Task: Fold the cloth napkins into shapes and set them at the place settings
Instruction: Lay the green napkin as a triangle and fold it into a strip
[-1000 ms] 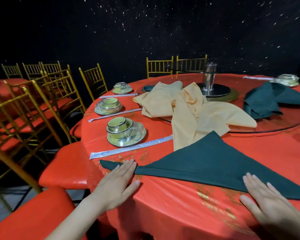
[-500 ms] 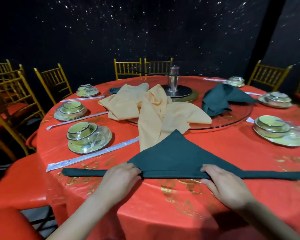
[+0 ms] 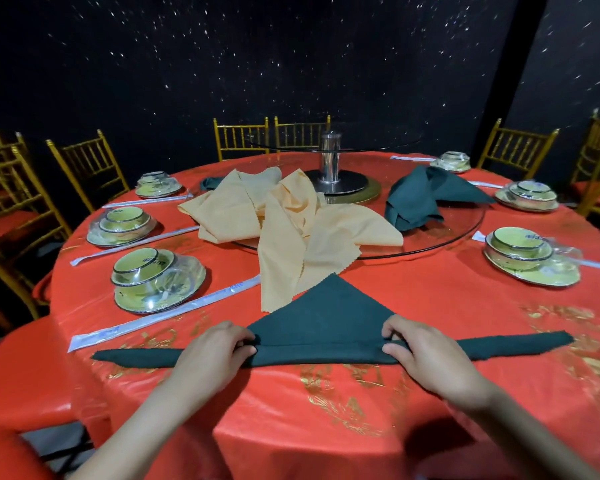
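Presently, the dark green napkin (image 3: 321,323) lies flat on the red tablecloth (image 3: 274,427) at the near edge of the round table, directly in front of the person. It is folded into a triangle. Its long axis runs left to right, parallel to the near table edge. The apex points away from the person, toward the table centre, and overlaps the near edge of a loose heap of peach napkins (image 3: 291,233). The base is turned up into a narrow band, and its two tails extend past the hands on either side.

The left hand (image 3: 210,355) grasps the band left of centre, its fingers curled and pinching the fold against the thumb. The right hand (image 3: 430,358) grasps the band right of centre in the same manner, fingers curled over the fold and thumb beneath.

The peach heap lies partly on the glass turntable (image 3: 458,233), which also carries a crumpled heap of green napkins (image 3: 420,199). To the left of the folded napkin are a packet of wrapped chopsticks (image 3: 163,315) and, beyond it, a film-wrapped bowl set (image 3: 156,278). Gold chairs (image 3: 87,164) stand around the table.
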The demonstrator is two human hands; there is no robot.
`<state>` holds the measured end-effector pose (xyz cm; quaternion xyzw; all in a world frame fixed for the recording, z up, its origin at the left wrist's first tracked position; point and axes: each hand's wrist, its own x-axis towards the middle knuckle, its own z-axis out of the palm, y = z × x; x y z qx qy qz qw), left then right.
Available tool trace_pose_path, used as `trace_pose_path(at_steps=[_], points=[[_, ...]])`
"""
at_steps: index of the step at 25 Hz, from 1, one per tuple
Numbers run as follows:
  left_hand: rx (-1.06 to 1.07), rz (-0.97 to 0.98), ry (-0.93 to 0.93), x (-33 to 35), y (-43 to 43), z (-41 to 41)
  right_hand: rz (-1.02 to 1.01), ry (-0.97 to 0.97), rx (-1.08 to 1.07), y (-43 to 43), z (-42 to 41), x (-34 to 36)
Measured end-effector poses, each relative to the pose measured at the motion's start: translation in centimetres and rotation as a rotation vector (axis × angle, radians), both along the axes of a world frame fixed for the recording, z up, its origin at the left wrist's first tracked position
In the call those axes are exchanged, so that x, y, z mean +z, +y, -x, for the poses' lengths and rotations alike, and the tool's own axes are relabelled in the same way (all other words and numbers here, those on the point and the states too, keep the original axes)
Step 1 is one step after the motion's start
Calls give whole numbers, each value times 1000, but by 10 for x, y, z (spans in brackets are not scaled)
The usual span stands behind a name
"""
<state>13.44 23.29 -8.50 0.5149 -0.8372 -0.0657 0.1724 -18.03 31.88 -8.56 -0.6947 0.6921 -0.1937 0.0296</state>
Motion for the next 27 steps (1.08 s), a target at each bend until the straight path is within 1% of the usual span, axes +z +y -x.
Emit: trace_pose_path(at_steps=[2,5,7,9,11,16,20,21,23,25,27], points=[[9,31,6,-2,-2,0,34,35,-10,-1,3,-6],[-187,177,25,-5,4,4,184,75,-13,-1,7,-13],[-267,183,9,-6,11,9,209,99,28,1,9,-13],[-274,159,-19,-6,15,11,194,83,66,3,13,-15],[-264,185,-24,-9,12,10,183,83,89,5,17,-18],[-260,211,-53,-11,11,9,229,108,97,7,19,-19],[-240,198,-113,-5,20,10,213,103,117,13,22,-22],[-224,191,-130,-3,24,15,213,99,119,13,21,-24],[-234,183,-108,-1,33,36,211,100,132,15,19,-30],[-318,166,-94,-2,41,71,201,118,143,16,18,-32],[-394,156,-134,-9,51,110,190,130,151,18,17,-31]])
